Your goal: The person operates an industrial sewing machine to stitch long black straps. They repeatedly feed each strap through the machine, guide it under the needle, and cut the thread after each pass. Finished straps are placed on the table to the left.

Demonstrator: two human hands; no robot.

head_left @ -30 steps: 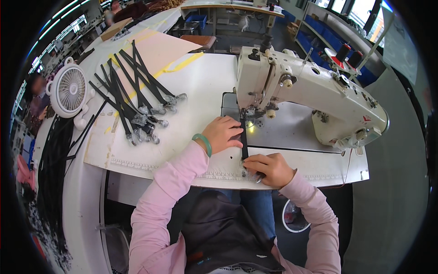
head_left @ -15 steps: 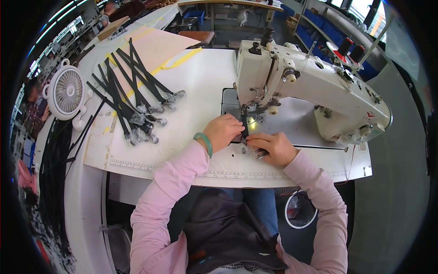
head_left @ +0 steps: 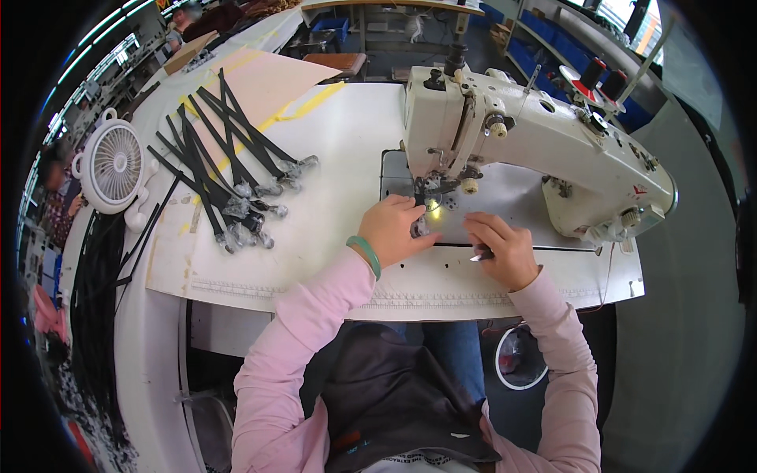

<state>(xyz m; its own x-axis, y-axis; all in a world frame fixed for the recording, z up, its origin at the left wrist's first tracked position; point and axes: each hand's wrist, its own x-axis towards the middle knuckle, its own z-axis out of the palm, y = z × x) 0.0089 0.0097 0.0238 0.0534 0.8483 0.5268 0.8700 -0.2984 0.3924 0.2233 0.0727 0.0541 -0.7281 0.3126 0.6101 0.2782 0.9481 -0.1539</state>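
My left hand [head_left: 392, 230], with a green bangle at the wrist, is closed at the needle area of a cream sewing machine [head_left: 536, 130]. Its fingers hold a black strap by the plastic-wrapped end [head_left: 418, 227], and the rest of the strap is mostly hidden under the machine head. To the right, my right hand [head_left: 507, 251] is raised over the front of the metal bed plate [head_left: 505, 209], apart from the strap. Its curled fingers keep a small metal-tipped tool [head_left: 479, 256] in the palm; its exact kind is hidden. A lamp lights the spot beside the needle.
Several black straps with plastic-wrapped ends [head_left: 236, 206] lie fanned out on the white table [head_left: 331, 173] at left. Beyond them is a pink sheet with yellow tape [head_left: 272, 75]. A white fan [head_left: 117, 164] stands at far left, and thread spools [head_left: 593, 75] sit behind the machine.
My right hand has drawn away from the strap, to the right, with the tool still in it. My left hand has shifted a little lower, over the strap's wrapped end.
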